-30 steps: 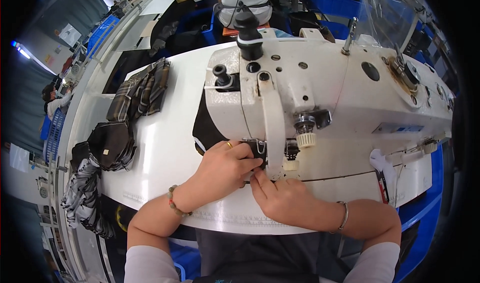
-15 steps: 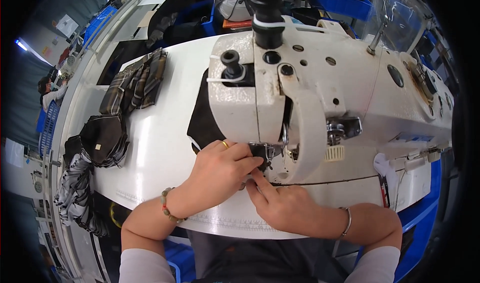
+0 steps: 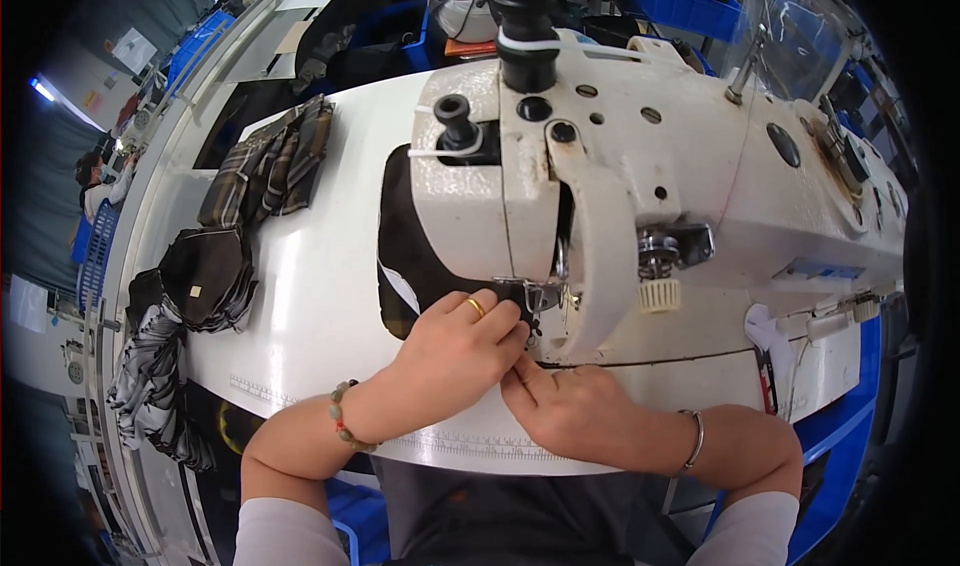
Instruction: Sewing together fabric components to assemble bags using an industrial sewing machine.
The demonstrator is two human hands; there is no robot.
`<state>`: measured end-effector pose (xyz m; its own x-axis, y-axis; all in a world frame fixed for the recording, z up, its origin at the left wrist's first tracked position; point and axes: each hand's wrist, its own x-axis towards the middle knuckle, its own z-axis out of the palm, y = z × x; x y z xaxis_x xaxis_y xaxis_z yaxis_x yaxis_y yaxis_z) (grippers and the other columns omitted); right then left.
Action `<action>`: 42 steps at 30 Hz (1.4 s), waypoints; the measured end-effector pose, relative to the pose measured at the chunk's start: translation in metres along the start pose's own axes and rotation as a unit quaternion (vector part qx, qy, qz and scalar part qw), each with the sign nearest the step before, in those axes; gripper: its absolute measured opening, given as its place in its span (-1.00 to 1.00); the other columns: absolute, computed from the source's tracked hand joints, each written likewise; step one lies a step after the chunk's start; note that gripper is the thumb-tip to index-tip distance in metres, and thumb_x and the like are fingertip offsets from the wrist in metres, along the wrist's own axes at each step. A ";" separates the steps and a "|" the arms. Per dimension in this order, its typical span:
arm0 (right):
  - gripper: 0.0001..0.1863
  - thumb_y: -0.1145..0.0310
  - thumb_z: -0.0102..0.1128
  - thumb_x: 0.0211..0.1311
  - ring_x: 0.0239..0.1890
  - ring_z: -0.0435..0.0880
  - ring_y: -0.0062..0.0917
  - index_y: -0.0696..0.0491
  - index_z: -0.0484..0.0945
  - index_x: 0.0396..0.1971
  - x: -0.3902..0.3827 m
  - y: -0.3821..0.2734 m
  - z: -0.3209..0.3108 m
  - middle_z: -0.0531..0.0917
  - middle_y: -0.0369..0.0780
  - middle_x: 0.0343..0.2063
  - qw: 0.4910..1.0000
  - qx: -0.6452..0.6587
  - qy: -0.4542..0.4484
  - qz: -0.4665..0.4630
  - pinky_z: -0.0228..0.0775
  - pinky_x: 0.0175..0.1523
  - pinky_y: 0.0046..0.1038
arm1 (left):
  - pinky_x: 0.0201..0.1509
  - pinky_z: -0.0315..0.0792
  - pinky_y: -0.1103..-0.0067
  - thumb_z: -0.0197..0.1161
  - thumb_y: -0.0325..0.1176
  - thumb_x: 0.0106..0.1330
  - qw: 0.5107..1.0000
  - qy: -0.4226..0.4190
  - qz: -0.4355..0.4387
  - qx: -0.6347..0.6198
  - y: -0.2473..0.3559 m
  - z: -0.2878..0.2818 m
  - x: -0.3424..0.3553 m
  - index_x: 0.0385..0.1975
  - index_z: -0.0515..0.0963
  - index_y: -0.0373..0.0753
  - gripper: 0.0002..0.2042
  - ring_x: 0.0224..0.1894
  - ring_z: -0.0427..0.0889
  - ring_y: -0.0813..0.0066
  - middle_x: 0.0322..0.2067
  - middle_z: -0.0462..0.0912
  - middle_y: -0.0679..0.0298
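A dark brown fabric piece (image 3: 398,206) lies on the white sewing table, partly under the head of a white sewing machine (image 3: 465,211). Its near left corner shows a plaid patch and a white strip along the edge. My left hand (image 3: 452,351), with a ring on one finger, is closed on the fabric's near edge, close to the presser foot (image 3: 541,296). Against its fingertips, my right hand (image 3: 570,403) pinches at the same edge, thumb and index finger together. The exact grip of the right fingertips is mostly covered by the left hand.
Folded plaid cloth (image 3: 268,161), a stack of dark pieces (image 3: 207,278) and a grey-white bundle (image 3: 150,386) sit along the left side. A white cloth item (image 3: 768,334) lies at right. A ruler strip (image 3: 470,444) follows the front edge. Another person (image 3: 100,184) sits far left.
The fabric has turned and shifted, so its plaid corner and more of its white strip now show. My left hand has moved slightly nearer to me, its fingers more curled.
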<state>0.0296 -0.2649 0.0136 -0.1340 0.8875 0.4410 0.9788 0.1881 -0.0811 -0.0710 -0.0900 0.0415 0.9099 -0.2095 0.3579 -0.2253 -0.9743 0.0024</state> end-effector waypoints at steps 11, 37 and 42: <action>-0.72 0.42 0.16 0.09 -0.68 0.62 -0.59 0.22 0.63 -0.19 0.005 0.011 0.005 0.72 0.08 -0.16 0.998 -0.047 -0.002 0.038 0.37 -0.66 -0.56 | -0.15 0.46 0.54 0.28 -0.36 0.03 0.998 -0.025 -0.061 -0.003 -0.008 0.013 0.002 -0.23 0.70 -0.22 -0.73 -0.27 0.58 0.41 -0.34 0.58 0.36; -0.64 0.45 0.16 0.05 -0.65 0.65 -0.54 0.27 0.60 -0.12 0.007 0.013 0.004 0.71 0.08 -0.12 0.998 0.006 -0.014 0.064 0.45 -0.60 -0.53 | -0.44 0.51 0.46 0.36 -0.36 0.01 0.994 0.034 -0.100 -0.023 -0.024 0.013 0.010 -0.45 0.72 -0.12 -0.90 -0.47 0.66 0.31 -0.53 0.65 0.32; -0.66 0.44 0.17 0.06 -0.64 0.66 -0.54 0.27 0.60 -0.14 0.009 0.013 0.006 0.71 0.13 -0.13 0.998 -0.010 -0.008 0.057 0.46 -0.60 -0.53 | -0.54 0.50 0.45 0.41 -0.35 0.01 0.987 0.086 -0.109 -0.079 -0.034 0.030 0.005 -0.49 0.72 -0.12 -0.93 -0.57 0.64 0.31 -0.64 0.61 0.30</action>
<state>0.0396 -0.2516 0.0113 -0.0237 0.9095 0.4151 0.9908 0.0766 -0.1113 -0.0481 -0.0603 0.0156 0.8737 0.0332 0.4854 -0.0954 -0.9666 0.2379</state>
